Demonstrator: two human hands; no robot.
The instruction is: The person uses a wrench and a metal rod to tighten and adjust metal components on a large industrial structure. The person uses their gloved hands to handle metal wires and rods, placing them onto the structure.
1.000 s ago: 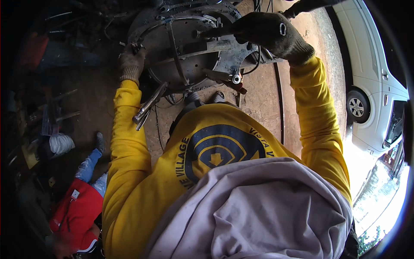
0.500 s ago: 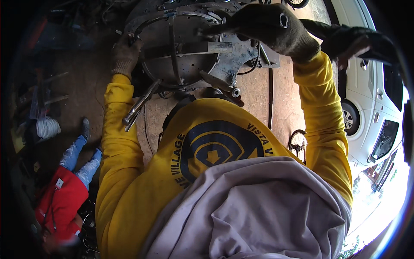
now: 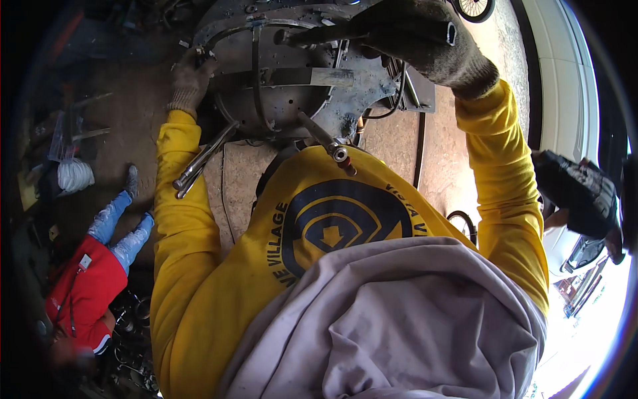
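Note:
My gloved left hand [image 3: 191,81] is at the left edge of a round metal workpiece [image 3: 292,110], its fingers curled over the end of a curved metal bar [image 3: 229,33]. Over the workpiece's right side, my gloved right hand [image 3: 425,50] is closed around a dark rod-shaped tool [image 3: 319,34]. This tool points left above the plate, and a hollow end shows by my knuckles; its exact kind is unclear. Two locking pliers stick out from the near edge, one pair on the left [image 3: 203,163] and another nearer the middle [image 3: 325,139]. A flat metal strip [image 3: 299,77] crosses the workpiece.
At lower left a person in red [image 3: 90,289] and blue jeans is close by. A white bundle [image 3: 75,175] lies on the floor beyond. To the right are a white vehicle [image 3: 565,73], another person in dark clothes [image 3: 578,193] and a bicycle wheel [image 3: 475,8]. A cable [image 3: 402,93] loops beside the workpiece.
The tool in my right hand has risen slightly away from the plate, its tip farther left. The dark-clothed person has moved from upper right to lower right. My left hand stays at the edge.

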